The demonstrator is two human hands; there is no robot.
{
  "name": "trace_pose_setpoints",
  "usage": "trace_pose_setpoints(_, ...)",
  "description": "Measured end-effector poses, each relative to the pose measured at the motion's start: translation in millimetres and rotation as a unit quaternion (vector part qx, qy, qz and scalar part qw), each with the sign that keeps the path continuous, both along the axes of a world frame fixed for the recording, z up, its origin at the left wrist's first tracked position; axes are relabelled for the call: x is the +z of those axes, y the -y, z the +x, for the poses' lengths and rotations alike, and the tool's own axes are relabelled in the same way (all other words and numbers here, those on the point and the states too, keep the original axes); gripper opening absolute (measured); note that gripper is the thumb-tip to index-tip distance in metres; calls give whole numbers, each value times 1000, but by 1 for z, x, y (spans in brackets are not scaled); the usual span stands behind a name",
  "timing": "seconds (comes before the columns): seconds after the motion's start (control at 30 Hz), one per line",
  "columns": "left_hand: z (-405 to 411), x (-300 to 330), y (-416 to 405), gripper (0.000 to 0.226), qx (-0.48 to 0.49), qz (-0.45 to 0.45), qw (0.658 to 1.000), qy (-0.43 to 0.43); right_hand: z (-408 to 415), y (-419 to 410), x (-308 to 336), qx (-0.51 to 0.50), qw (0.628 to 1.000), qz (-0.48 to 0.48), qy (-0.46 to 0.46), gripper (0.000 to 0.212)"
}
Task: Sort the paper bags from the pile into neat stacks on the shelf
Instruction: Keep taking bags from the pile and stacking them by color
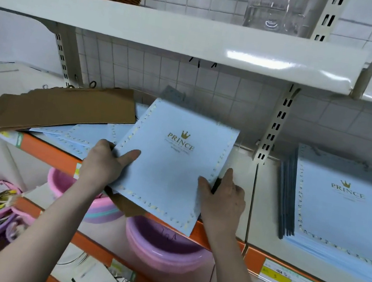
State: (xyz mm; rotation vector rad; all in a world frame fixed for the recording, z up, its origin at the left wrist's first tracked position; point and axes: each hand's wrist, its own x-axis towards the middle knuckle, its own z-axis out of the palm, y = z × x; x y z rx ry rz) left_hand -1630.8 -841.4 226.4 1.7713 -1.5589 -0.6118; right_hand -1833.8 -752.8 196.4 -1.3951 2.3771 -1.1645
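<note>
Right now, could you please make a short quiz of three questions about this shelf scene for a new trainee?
1. True or false: both hands hold the same light blue bag.
2. Where is the neat stack? A) left of the held bag B) right of it C) on the upper shelf
3. What word is printed in gold under the crown?

Key: 1. True: the left hand and the right hand grip its two sides. 2. B. 3. PRINCE.
</note>
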Motion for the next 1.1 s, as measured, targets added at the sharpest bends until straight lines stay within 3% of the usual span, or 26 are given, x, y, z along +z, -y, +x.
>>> trace_pose_setpoints(0.07,-3,-4,-8,48,1,-4,1000,-26,8,-5,4,8,1000,-10,-11,62)
trace_pose_setpoints(0.27,2,-6,-28,41,-31,1,995,-98,18,-22,8,38,992,-51,107,77)
trace_pose_setpoints(0.4,7,3,-51,46,-96,56,990,-88,17,-43,13,45,984,-99,141,74)
trace_pose_setpoints(0.63,1,17,-70,49,-154,29,978,-141,2,-83,27,65,985,-116,105,72)
trace_pose_setpoints(0.77,-15,28,-89,63,-159,-27,974,-157,-2,-95,27,33,995,-95,30,44)
trace_pose_setpoints(0.93,-41,30,-104,69,-151,-37,970,-186,-11,-112,32,-3,997,-72,-20,49)
trace_pose_setpoints(1.1,-92,40,-117,66,-150,-41,963,-219,-49,-132,41,-15,995,-82,-47,30)
